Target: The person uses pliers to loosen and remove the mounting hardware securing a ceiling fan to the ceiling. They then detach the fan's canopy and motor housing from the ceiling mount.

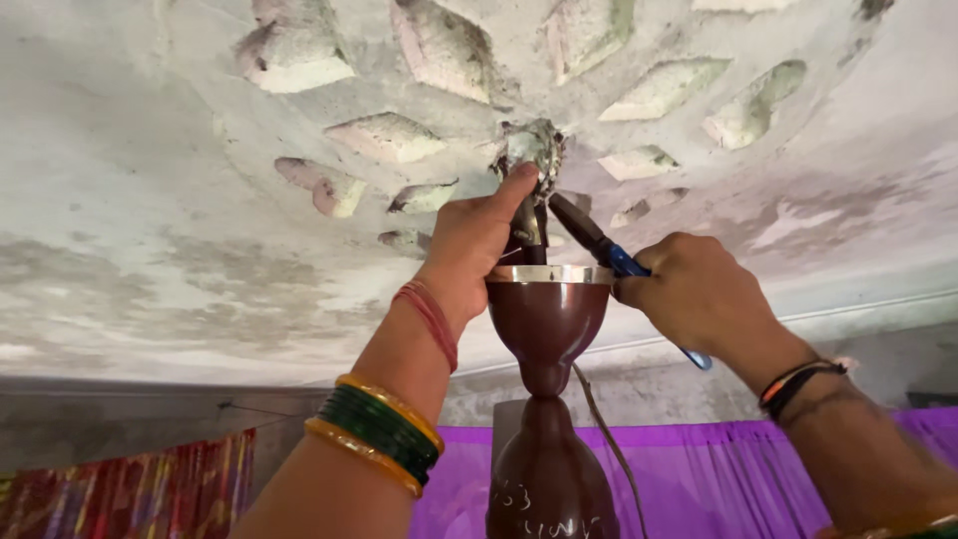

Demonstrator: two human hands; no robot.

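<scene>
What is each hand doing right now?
Left hand: closed around the rod at the ceiling hook.
Right hand: closed, holding blue-handled pliers.

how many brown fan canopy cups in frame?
2. Upper cup, chrome-rimmed, opens upward just under the left hand and right hand. Lower cup, inverted, sits below it at the bottom edge, partly cropped.
</scene>
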